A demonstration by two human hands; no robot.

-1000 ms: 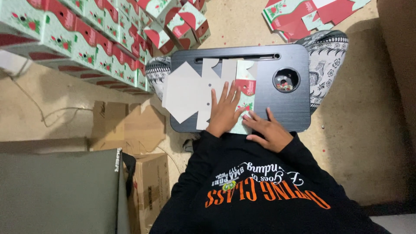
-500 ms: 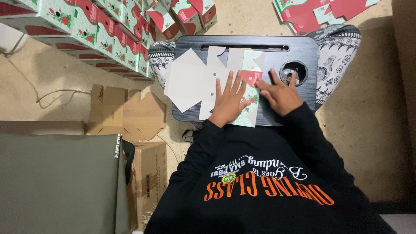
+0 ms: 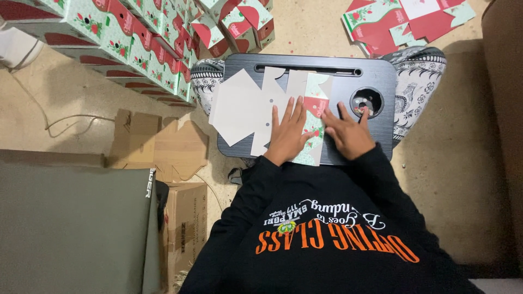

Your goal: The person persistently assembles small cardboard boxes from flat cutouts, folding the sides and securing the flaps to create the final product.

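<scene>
A flat, unfolded carton blank (image 3: 245, 109), white on its upper face with a green and red printed flap (image 3: 316, 103), lies on a black lap desk (image 3: 381, 76) across my knees. My left hand (image 3: 289, 133) presses flat on the blank's near part, fingers spread. Just to the right, my right hand (image 3: 348, 135) rests flat on the desk. Its fingertips touch the printed flap's edge, and one finger reaches toward the round cup recess (image 3: 366, 102). Neither hand grips anything.
Rows of folded green and red cartons (image 3: 131, 43) are stacked on the floor at the upper left. More flat printed blanks (image 3: 403, 24) lie at the upper right. Brown cardboard boxes (image 3: 158, 144) and a grey surface (image 3: 71, 228) sit to my left.
My right hand went from near my body out toward the cup recess, then drew back slightly beside the flap. The left hand stayed pressed on the blank.
</scene>
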